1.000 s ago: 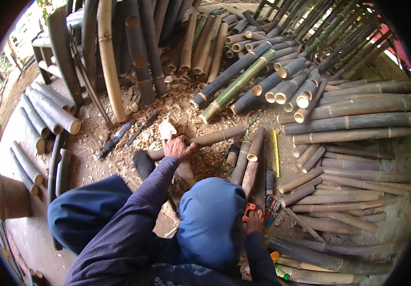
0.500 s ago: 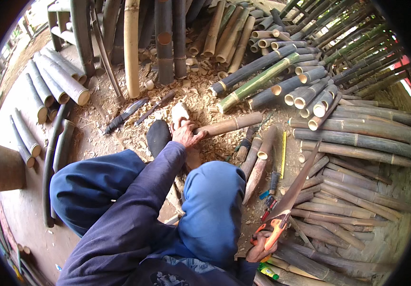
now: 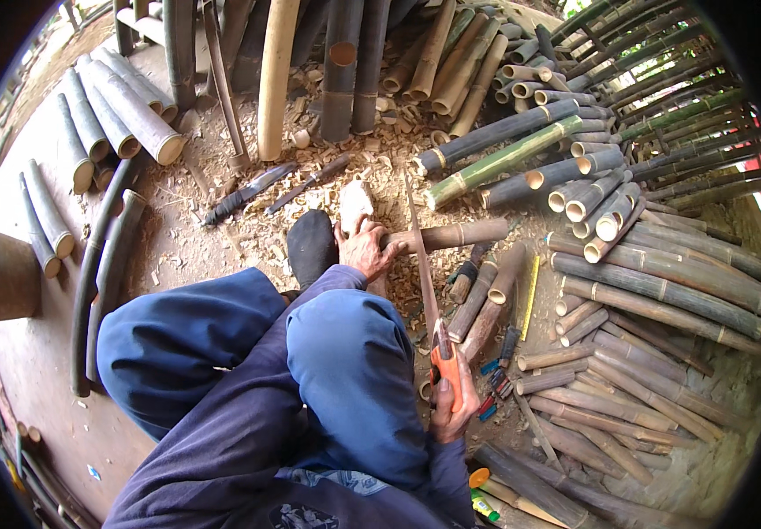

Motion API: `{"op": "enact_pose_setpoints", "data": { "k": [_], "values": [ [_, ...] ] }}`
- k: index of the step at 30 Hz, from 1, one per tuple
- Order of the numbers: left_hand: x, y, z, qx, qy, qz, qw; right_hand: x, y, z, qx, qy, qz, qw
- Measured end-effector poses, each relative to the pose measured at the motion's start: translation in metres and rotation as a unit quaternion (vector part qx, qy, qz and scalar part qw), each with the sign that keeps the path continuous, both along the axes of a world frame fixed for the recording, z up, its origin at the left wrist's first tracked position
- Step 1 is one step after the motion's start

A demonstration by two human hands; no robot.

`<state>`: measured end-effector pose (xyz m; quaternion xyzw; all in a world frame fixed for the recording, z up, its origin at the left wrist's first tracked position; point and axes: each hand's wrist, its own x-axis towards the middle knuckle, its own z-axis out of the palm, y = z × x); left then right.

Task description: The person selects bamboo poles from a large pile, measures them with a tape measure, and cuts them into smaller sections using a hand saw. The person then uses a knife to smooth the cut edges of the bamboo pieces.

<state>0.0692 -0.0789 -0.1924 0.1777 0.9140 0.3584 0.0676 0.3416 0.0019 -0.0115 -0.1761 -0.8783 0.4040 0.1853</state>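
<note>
My left hand is wrapped over the near end of a brown bamboo piece, pressing it down over the wood chips close to my dark-covered foot. The piece points off to the right. In my right hand is a handsaw with an orange handle, its fingers closed round the grip. The long saw blade points away from me and lies across the bamboo piece, just right of my left hand. Whether the teeth touch the bamboo I cannot tell. A pale block of wood stands just beyond my left hand.
Two knives lie on chips at the far left. Cut bamboo tubes are piled along the right, with a green one farther off. A yellow measuring strip and a dark-handled tool lie right of my knee. A bucket stands left.
My right hand has brought the saw in from the right, and its blade now crosses the bamboo piece. My left hand keeps its hold. The view has shifted slightly.
</note>
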Motion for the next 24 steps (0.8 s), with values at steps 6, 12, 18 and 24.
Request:
{"op": "enact_pose_setpoints", "data": {
  "k": [6,12,18,24],
  "values": [
    [-0.001,0.001,0.001,0.01,-0.026,0.004,1.0,0.015,-0.013,0.0,0.018,-0.021,0.012,1.0],
    [0.003,0.0,0.001,0.014,-0.029,0.023,0.999,-0.096,-0.001,-0.024,0.006,-0.038,0.053,0.998],
    [0.0,0.0,0.0,0.002,-0.035,0.031,0.999,0.001,-0.024,0.021,0.002,-0.011,0.021,1.0],
    [0.009,0.012,-0.004,0.018,0.002,0.083,0.996,-0.047,-0.007,-0.014,0.051,-0.025,0.002,0.998]
  ]
}}
